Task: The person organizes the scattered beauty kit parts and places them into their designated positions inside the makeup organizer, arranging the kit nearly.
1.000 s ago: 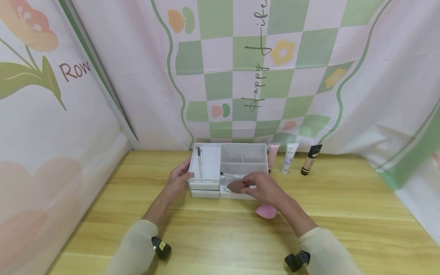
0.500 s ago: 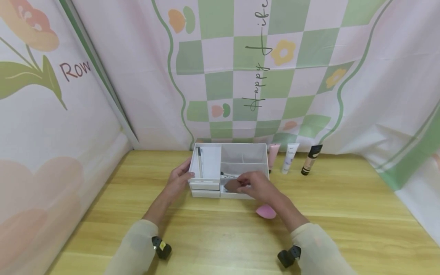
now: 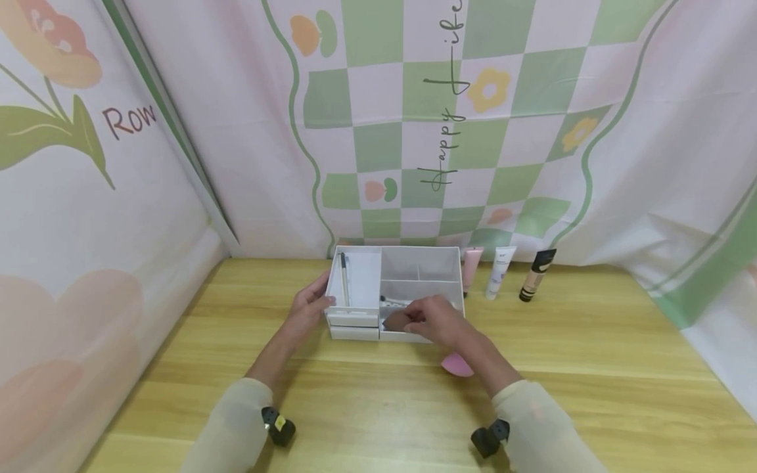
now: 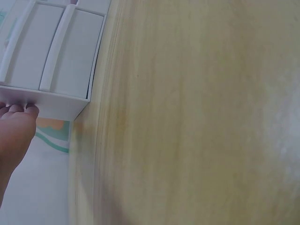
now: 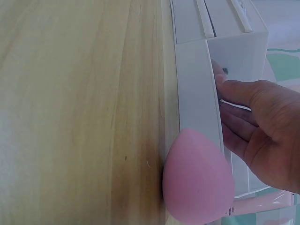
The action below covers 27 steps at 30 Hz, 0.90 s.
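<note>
A white desk organizer stands at the back of the table, with drawers at its front left. My left hand holds its left side, thumb at the top edge and fingers against the outer wall. Inside the low front right compartment, my right hand pinches a brown makeup sponge, whose pointed end faces left. In the right wrist view my fingers hide most of that sponge. A pink makeup sponge lies on the table just in front of the organizer, below my right wrist.
A slim dark-tipped pen-like stick lies in the left top tray. Another thin stick lies behind the brown sponge. Right of the organizer stand a pink tube, a white tube and a black-and-beige tube. A patterned curtain hangs behind.
My right hand has moved slightly left inside the front compartment, carrying the brown sponge toward the divider. The left hand stays on the organizer's side.
</note>
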Motion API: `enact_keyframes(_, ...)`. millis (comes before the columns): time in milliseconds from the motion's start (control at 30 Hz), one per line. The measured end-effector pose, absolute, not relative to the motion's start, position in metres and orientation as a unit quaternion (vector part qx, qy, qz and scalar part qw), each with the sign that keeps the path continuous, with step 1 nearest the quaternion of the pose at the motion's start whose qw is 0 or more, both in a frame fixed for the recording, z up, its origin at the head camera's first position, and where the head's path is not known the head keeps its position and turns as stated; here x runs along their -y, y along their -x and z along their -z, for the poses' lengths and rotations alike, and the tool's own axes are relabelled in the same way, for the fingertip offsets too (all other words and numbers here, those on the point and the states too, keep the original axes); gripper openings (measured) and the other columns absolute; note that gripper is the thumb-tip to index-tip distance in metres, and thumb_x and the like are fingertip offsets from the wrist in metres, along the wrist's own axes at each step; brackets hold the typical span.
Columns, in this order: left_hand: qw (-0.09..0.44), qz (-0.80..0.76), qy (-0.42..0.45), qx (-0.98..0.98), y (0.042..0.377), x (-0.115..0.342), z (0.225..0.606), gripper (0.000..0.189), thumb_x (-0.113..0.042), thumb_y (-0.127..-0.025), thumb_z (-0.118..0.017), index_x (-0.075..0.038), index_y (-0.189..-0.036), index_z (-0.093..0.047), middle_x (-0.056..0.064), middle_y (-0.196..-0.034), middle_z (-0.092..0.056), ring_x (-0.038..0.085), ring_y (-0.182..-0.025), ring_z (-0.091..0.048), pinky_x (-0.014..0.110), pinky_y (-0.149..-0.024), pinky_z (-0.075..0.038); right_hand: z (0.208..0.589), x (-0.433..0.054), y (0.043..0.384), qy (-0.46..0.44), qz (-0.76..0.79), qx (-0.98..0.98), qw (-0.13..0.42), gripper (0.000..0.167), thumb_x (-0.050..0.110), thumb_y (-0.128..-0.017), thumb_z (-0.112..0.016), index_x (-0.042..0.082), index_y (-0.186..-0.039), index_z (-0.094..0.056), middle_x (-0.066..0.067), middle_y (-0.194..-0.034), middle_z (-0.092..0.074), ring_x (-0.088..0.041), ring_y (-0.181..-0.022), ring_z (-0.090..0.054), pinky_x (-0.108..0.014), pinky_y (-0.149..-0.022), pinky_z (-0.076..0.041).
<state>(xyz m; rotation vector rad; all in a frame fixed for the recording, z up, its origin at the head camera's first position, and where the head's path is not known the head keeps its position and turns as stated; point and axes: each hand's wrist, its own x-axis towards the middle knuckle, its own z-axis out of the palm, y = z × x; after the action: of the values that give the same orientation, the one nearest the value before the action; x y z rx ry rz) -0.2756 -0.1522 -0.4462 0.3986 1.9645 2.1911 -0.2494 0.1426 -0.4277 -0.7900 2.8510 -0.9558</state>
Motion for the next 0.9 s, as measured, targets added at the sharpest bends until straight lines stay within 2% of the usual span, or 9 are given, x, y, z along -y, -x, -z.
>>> enact_keyframes(233,0.084,-0.741,-0.141,-0.651,0.2745,0.1518,0.4449,0.068,0.004,-0.097,-0.045,0.003,-0.160,-0.017,0.017,-0.172,-0.011,0.032,-0.161,-0.011,0.039,-0.129,-0.020,0.4273,-0.1421,0.2512,0.252,0.291,-0.923,0.022,0.021,0.010,-0.087,-0.075,-0.001,-0.105,-0.077,-0.012,-0.096,-0.079,-0.015,-0.086,-0.072,-0.029,-0.077,-0.063)
enact_keyframes(600,0.087,-0.744,-0.141,-0.647,0.2750,0.1517,0.4446,0.069,0.004,-0.097,-0.045,0.003,-0.160,-0.017,0.016,-0.172,-0.011,0.032,-0.161,-0.011,0.038,-0.128,-0.021,0.4291,-0.1426,0.2535,0.257,0.296,-0.919,0.025,0.020,0.008,-0.088,-0.075,-0.003,-0.105,-0.077,-0.014,-0.097,-0.079,-0.019,-0.088,-0.074,-0.032,-0.079,-0.064)
enact_keyframes(900,0.089,-0.741,-0.127,-0.654,0.2740,0.1510,0.4442,0.069,0.003,-0.097,-0.046,0.000,-0.161,-0.018,0.014,-0.172,-0.013,0.031,-0.161,-0.013,0.037,-0.128,-0.022,0.4279,-0.1450,0.2486,0.258,0.300,-0.918,0.023,0.020,0.008,-0.089,-0.073,-0.001,-0.107,-0.077,-0.012,-0.099,-0.079,-0.016,-0.087,-0.072,-0.030,-0.078,-0.063)
